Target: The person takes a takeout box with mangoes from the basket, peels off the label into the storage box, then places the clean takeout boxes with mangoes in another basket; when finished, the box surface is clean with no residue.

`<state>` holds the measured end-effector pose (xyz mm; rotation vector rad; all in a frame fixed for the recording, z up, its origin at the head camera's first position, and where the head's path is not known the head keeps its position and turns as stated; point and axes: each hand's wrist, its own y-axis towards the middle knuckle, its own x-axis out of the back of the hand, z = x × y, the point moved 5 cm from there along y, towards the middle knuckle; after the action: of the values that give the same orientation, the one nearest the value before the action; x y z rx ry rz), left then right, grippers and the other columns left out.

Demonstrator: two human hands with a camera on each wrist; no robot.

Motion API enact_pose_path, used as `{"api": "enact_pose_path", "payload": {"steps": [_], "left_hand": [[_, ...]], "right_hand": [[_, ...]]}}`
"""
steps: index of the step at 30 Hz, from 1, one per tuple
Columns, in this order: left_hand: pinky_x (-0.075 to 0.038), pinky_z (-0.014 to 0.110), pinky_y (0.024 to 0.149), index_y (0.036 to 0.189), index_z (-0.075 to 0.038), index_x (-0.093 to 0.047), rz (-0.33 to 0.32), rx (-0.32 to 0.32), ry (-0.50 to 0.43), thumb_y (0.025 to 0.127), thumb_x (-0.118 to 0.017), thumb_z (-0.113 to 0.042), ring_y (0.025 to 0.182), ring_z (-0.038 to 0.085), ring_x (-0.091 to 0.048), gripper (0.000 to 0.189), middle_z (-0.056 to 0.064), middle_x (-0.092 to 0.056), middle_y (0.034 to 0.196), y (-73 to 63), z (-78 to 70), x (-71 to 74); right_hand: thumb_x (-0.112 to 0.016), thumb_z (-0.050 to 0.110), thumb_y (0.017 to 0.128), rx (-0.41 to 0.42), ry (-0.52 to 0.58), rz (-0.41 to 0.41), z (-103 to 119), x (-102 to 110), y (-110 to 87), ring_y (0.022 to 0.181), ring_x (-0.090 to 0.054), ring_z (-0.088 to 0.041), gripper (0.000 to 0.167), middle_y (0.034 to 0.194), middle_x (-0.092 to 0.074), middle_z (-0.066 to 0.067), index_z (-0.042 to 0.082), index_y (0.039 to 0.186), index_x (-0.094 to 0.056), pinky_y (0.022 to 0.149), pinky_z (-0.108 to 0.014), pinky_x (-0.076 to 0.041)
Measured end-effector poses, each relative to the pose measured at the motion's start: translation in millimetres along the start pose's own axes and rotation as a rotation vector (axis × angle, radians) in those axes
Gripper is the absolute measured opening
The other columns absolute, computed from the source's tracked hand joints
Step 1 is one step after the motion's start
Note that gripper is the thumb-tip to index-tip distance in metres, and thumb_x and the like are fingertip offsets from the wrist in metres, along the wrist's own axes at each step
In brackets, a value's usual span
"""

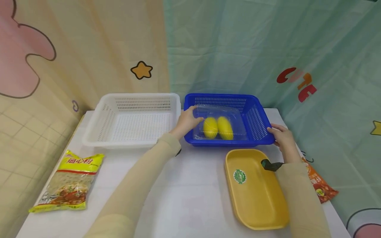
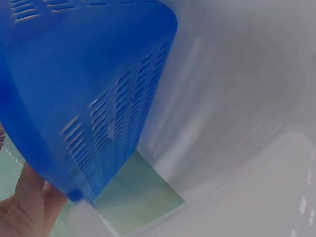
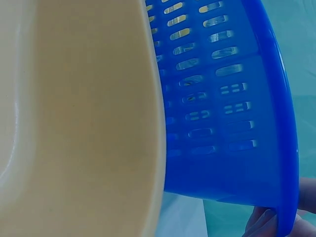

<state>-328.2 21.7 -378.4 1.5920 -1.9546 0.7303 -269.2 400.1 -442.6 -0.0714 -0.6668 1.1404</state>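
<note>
The blue basket (image 1: 259, 114) stands toward the back of the table, with a hand at each side. My left hand (image 1: 188, 121) grips its left rim, fingers outside in the left wrist view and thumb reaching over the inside. At the front right corner, my right hand (image 1: 284, 140) pinches the rim; its fingertips (image 3: 264, 224) show on the outer side in the right wrist view. Inside the basket lies a clear plastic box (image 1: 236, 117) with two yellow oval fruits (image 1: 225, 128) in it; their exact kind is unclear.
A white basket (image 1: 101, 132) stands left of the blue one. The yellow tray (image 1: 256, 191) lies in front, partly under my right forearm. A pasta bag (image 1: 69, 181) is at the left; an orange packet (image 1: 321, 185) lies at the right edge. Curtains hang behind.
</note>
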Motion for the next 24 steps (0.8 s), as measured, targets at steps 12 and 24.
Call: {"api": "enact_pose_path", "payload": {"steps": [12,24], "left_hand": [[-0.042,0.046,0.111,0.147,-0.001,-0.042,0.107,0.015,-0.001,0.101,-0.053,-0.029,0.133,0.034,-0.051,0.055,0.017,-0.046,0.151,-8.2,-2.1,1.0],[-0.056,0.036,0.092,0.135,-0.003,-0.055,0.090,-0.007,-0.368,0.103,-0.051,-0.020,0.114,0.028,-0.066,0.037,0.018,-0.062,0.131,-24.9,9.4,42.4]], "right_hand": [[-0.052,0.049,0.097,-0.008,-0.027,-0.001,-7.1,-0.4,13.4,0.116,-0.058,-0.024,0.065,0.151,-0.045,-0.014,0.023,0.154,-0.034,0.105,-0.040,-0.049],[-0.051,0.040,0.100,0.039,-0.085,-0.014,1.8,6.0,1.8,0.115,-0.057,-0.031,0.060,0.149,-0.044,-0.023,0.014,0.153,-0.036,0.103,-0.044,-0.049]]}}
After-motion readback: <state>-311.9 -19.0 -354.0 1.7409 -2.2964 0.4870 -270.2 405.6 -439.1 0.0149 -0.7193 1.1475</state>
